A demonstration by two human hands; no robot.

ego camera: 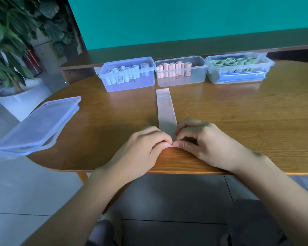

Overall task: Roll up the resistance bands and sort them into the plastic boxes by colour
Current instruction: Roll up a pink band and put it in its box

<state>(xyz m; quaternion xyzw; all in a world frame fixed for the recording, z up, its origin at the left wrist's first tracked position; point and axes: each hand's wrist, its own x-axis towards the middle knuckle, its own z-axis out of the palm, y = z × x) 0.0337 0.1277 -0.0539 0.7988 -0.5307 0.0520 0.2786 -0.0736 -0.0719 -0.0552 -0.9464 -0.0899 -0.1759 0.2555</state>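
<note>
A pink resistance band (165, 109) lies flat on the wooden table (238, 112), stretching from my hands toward the boxes. My left hand (146, 148) and my right hand (204, 141) meet at its near end, fingers curled, pinching that end between fingertips and thumbs. At the back stand three clear plastic boxes: the left box (128, 82) holds pale blue rolls, the middle box (181, 79) holds pink rolls, the right box (238, 75) holds green rolls and a blue item.
Stacked clear lids (37, 125) overhang the table's left edge. A potted plant in a white pot (23, 100) stands on the floor at the left. A low wooden ledge (185, 48) runs behind the boxes under a teal wall.
</note>
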